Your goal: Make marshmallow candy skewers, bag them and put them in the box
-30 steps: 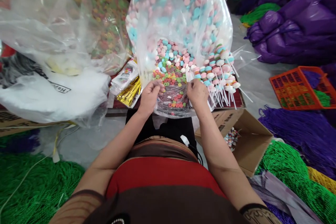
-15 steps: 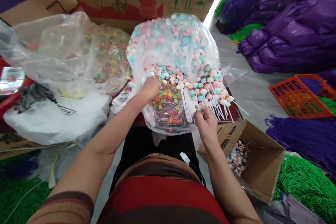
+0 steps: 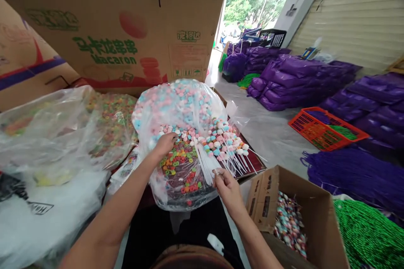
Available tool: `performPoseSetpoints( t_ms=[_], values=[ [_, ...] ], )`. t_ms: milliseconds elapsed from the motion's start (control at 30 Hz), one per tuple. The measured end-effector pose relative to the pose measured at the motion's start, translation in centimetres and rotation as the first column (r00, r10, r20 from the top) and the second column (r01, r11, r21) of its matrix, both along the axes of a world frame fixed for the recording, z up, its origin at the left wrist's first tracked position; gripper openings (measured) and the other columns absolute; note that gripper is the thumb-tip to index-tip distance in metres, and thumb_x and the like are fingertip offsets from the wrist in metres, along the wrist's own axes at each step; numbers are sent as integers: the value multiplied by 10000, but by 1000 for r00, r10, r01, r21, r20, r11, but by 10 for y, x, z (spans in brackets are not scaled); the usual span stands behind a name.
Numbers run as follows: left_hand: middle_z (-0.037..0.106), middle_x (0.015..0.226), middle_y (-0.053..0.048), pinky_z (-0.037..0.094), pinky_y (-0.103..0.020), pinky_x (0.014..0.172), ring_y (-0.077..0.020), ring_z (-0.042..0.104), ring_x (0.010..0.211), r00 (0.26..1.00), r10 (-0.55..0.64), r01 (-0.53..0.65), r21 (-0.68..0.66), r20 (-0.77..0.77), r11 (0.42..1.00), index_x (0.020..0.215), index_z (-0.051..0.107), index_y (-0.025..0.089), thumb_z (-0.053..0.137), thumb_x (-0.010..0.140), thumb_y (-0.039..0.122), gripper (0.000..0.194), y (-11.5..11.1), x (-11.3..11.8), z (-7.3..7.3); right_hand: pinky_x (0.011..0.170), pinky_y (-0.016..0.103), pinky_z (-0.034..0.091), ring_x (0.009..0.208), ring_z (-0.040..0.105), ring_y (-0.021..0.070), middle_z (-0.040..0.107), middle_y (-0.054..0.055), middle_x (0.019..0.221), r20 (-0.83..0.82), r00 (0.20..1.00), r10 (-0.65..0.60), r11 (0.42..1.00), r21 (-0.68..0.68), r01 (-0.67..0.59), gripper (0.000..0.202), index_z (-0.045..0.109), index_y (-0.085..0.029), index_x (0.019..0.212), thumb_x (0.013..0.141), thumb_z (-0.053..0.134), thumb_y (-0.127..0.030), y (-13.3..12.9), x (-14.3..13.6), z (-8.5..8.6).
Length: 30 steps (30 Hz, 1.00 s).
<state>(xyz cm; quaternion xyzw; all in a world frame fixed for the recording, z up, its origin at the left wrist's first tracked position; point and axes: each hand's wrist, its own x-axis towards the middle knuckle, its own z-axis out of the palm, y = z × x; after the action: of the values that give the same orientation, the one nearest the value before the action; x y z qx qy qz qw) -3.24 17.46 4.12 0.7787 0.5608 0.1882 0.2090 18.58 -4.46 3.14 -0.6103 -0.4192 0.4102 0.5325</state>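
Seemingly at the gathering step, the left hand [image 3: 166,145] reaches pastel candies [image 3: 189,133] in the clear bag [image 3: 147,149], grip hidden. White sticks [image 3: 204,162] lie beside the right hand [image 3: 227,187], fingertips bunched, hold unclear; threading would call for careful alignment

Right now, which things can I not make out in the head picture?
Head view:
What the left hand touches: hidden behind the hand.
Whether the right hand holds any white sticks: too small to tell.
Open cardboard carton: lower end cut off by the bottom edge.
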Motion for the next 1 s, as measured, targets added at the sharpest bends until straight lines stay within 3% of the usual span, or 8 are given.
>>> performPoseSetpoints(
  t_ms=[167,333,433,500,633,767,867,1000],
  values=[
    [777,846,-67,470,-326,813,-260,676,885,984,83,-82,-13,157,997,750,702,242,592,770,193,122,-8,-5,-3,501,269,279,502,377,122,542,-46,582,-53,994,95,995,-6,-95,279,623,-228,818,865,610,-503,12,-21,3],
    [719,744,-34,491,-311,740,-214,647,742,930,168,-155,-66,328,986,788,675,214,558,769,281,136,-16,-9,6,515,255,326,513,412,124,554,-49,566,-85,989,123,992,47,-120,310,645,-224,835,870,618,-531,31,-38,4],
    [724,784,-20,518,-290,716,-194,659,750,869,153,-117,-105,471,988,854,677,209,560,792,374,211,-40,-11,11,473,248,293,469,378,106,524,-51,533,-145,983,114,993,-4,-116,394,597,-224,703,855,631,-586,47,-43,7],
    [737,819,-17,524,-294,719,-201,669,775,771,123,-54,-129,625,990,853,700,220,634,771,442,245,-66,-9,11,431,247,223,428,312,85,533,-50,528,-219,968,124,988,-61,-140,447,582,-218,665,835,641,-627,58,-49,9],
    [757,849,-18,528,-328,819,-212,683,828,744,75,41,-157,664,987,861,754,242,669,802,470,250,-113,-2,5,404,248,160,406,291,60,640,-8,606,-373,913,165,971,-103,-218,535,616,-194,680,765,673,-719,71,-61,11],
    [777,922,-35,536,-376,927,-241,708,931,688,124,7,-177,716,984,877,763,251,706,791,464,237,-133,2,0,416,239,161,413,275,46,599,-32,595,-455,864,217,952,-97,-291,526,628,-185,698,685,766,-692,71,-64,14],
    [769,951,-29,545,-373,967,-236,708,978,574,181,9,-227,799,974,879,754,260,754,768,471,239,-138,5,-2,456,232,216,458,300,62,555,-50,583,-416,869,270,944,-65,-325,459,668,-183,737,695,777,-627,67,-61,17],
    [733,1000,-14,556,-335,961,-211,684,1019,415,272,-27,-287,868,957,885,737,258,825,715,482,294,-144,12,-5,680,283,444,710,573,163,690,1,758,-94,980,173,983,70,-167,260,740,-212,835,792,683,-463,64,-62,17]
  ],
)
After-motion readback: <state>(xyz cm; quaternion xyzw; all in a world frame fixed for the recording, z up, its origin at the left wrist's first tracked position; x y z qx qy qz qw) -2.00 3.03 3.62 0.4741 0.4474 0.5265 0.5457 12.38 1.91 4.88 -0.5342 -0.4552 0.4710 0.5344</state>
